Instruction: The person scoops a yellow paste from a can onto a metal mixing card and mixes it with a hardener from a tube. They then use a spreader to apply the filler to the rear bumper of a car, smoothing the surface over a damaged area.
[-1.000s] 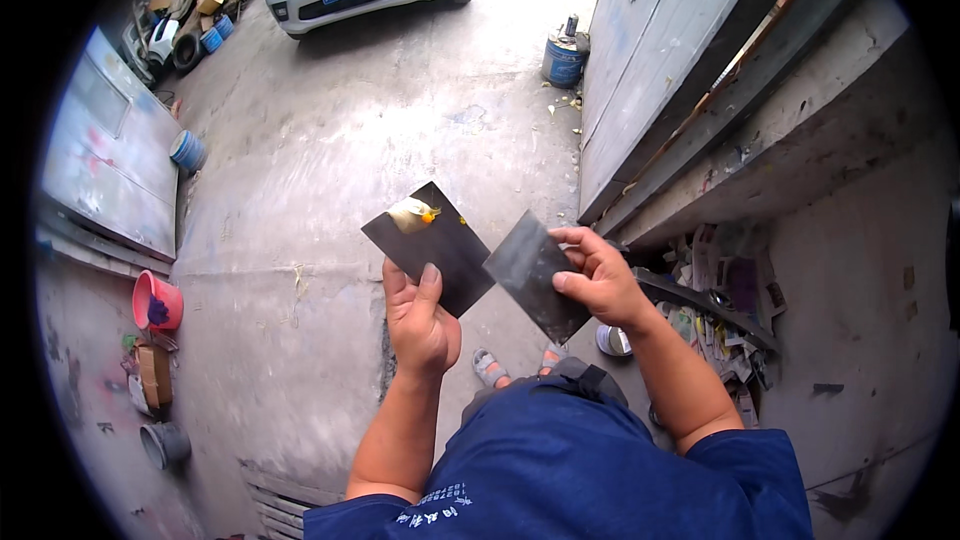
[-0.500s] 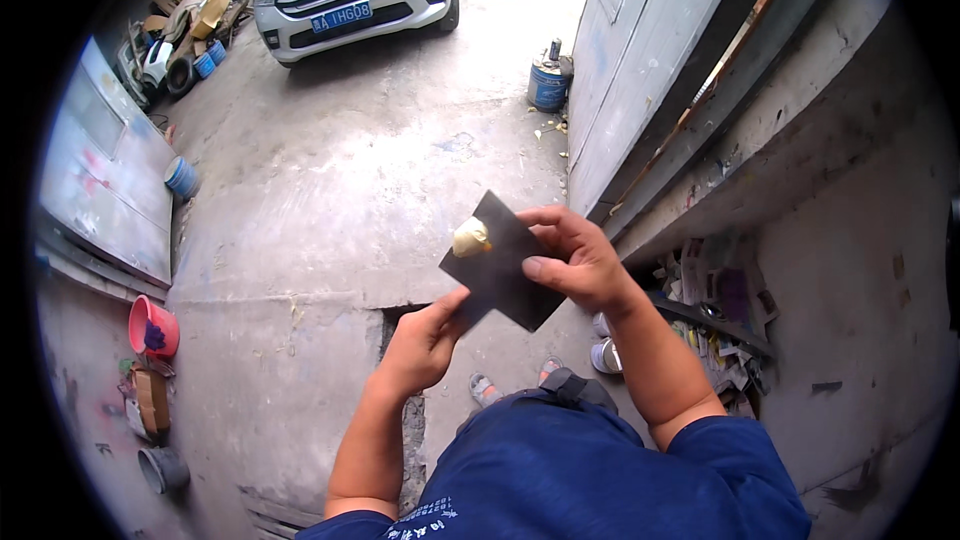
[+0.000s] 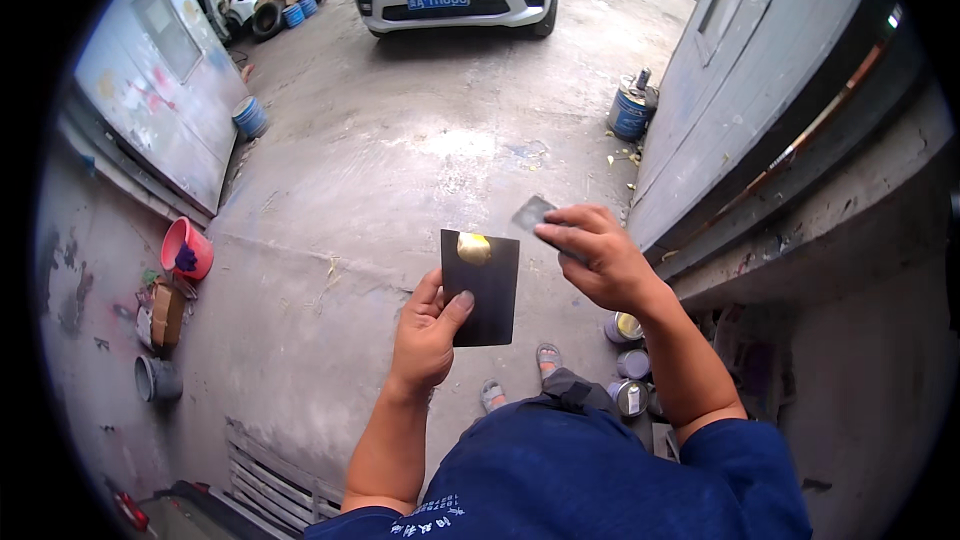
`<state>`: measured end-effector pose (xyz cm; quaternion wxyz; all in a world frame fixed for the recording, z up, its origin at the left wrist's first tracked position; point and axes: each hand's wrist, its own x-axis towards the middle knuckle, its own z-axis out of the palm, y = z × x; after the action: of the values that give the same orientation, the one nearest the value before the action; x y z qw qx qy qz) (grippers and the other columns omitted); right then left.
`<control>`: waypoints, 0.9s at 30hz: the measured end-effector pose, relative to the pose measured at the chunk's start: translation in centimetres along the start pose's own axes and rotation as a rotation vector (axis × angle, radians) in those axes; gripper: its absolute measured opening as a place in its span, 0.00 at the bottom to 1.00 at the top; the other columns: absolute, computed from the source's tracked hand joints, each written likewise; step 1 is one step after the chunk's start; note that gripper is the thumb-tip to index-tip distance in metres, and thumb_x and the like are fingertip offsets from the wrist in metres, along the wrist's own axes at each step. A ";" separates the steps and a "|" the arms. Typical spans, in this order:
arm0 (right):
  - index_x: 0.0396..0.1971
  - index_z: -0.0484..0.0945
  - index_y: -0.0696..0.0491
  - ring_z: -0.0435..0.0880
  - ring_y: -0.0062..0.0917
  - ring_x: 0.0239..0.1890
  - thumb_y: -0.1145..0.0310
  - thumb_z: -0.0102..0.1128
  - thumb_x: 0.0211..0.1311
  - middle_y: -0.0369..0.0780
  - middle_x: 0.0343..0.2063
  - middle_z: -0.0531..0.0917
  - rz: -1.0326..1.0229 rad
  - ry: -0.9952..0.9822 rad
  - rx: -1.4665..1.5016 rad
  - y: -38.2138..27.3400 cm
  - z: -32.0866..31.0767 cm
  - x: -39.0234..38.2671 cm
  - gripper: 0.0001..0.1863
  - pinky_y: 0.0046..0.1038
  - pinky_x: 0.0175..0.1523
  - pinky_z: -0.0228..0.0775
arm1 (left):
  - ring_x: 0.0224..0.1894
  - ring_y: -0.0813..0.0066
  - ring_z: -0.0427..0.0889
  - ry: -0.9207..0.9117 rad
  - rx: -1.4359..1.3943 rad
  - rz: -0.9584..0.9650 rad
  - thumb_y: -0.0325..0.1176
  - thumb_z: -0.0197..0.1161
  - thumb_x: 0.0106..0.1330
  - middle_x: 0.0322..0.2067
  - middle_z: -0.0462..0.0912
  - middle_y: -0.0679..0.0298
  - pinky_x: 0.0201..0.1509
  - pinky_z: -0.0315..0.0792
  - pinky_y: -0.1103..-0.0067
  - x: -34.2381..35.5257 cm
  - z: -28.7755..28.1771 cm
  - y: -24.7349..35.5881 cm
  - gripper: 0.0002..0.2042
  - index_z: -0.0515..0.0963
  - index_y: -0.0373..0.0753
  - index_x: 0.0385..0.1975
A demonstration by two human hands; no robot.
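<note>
Black plate (image 3: 493,302), yellowish dollop (image 3: 474,249) near its top
Left grip (image 3: 424,338) pinches the plate; right grip (image 3: 602,262) clasps a grey sheet (image 3: 530,213), apart.

I see light (image 3: 455,143) on the gray floor (image 3: 340,180), a door (image 3: 190,110) with pink spots (image 3: 156,92), and a dirty wall (image 3: 100,360).

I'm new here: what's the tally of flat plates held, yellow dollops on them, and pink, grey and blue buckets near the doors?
Flat plates: 2, black plate in left hand, grey plate in right hand
Yellow dollop: 1
Pink bucket: 1
Grey bucket: 1
Blue buckets: 2, one by left door, one by right door
Total: 7
</note>
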<state>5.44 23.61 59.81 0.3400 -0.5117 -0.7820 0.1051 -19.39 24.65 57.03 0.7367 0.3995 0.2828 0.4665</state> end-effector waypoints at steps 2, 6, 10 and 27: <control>0.48 0.78 0.51 0.71 0.39 0.52 0.82 0.56 0.47 0.43 0.47 0.76 -0.070 0.135 0.044 -1.2 0.1 1.7 0.24 0.34 0.57 0.64 | 0.48 0.72 0.78 0.096 0.025 0.082 0.16 0.51 0.62 0.47 0.78 0.57 0.53 0.73 0.76 0.9 0.8 -1.0 0.24 0.63 0.34 0.59; 0.49 0.77 0.50 0.72 0.41 0.50 0.80 0.58 0.46 0.44 0.46 0.76 -0.163 0.026 0.090 -0.9 3.2 1.3 0.25 0.37 0.55 0.66 | 0.50 0.77 0.75 0.211 0.145 0.201 0.15 0.46 0.61 0.50 0.75 0.61 0.56 0.69 0.79 2.8 3.0 -2.3 0.26 0.61 0.34 0.61; 0.50 0.76 0.51 0.72 0.40 0.49 0.82 0.55 0.47 0.44 0.47 0.76 -0.189 0.025 0.266 1.0 0.1 4.7 0.25 0.36 0.54 0.67 | 0.52 0.78 0.72 0.366 0.367 0.340 0.15 0.45 0.61 0.53 0.72 0.62 0.57 0.65 0.82 3.5 4.0 -3.4 0.26 0.61 0.34 0.63; 0.46 0.80 0.47 0.74 0.39 0.50 0.86 0.57 0.34 0.40 0.47 0.78 -0.875 -0.301 0.632 1.3 0.6 8.3 0.31 0.35 0.52 0.71 | 0.55 0.69 0.75 0.094 -0.171 0.090 0.15 0.51 0.52 0.52 0.75 0.55 0.60 0.67 0.72 -6.8 4.1 0.1 0.31 0.62 0.32 0.61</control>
<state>3.96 31.55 62.26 0.3733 0.0078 -0.8919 0.2554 -18.91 17.14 59.52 0.7324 0.3251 0.2579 0.5398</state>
